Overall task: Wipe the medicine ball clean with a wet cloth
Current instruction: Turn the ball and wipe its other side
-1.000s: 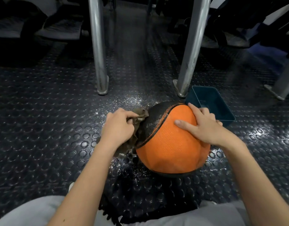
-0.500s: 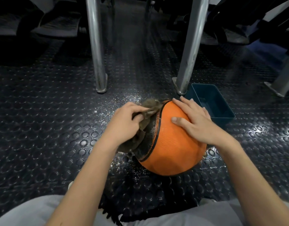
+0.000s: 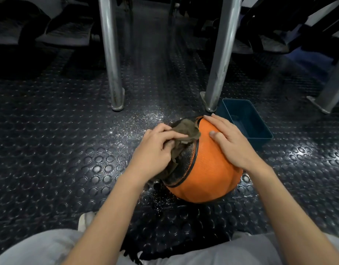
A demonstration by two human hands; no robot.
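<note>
An orange and black medicine ball (image 3: 205, 175) sits on the studded black floor in front of me. My left hand (image 3: 155, 152) grips a crumpled brownish wet cloth (image 3: 186, 131) and presses it on the ball's black panel near the top. My right hand (image 3: 230, 142) lies flat on the orange panel, fingers straight, steadying the ball. Much of the black panel is hidden behind the cloth and my left hand.
A dark teal plastic tub (image 3: 245, 125) stands just right of the ball. Two metal posts (image 3: 111, 54) (image 3: 220, 54) rise from the floor behind it, a third (image 3: 333, 88) at the far right. Water speckles the floor (image 3: 142, 123). My knees fill the bottom edge.
My left hand has carried the cloth from the ball's left side up onto its top. The ball has turned, showing less black panel. My right hand shifted slightly with it.
</note>
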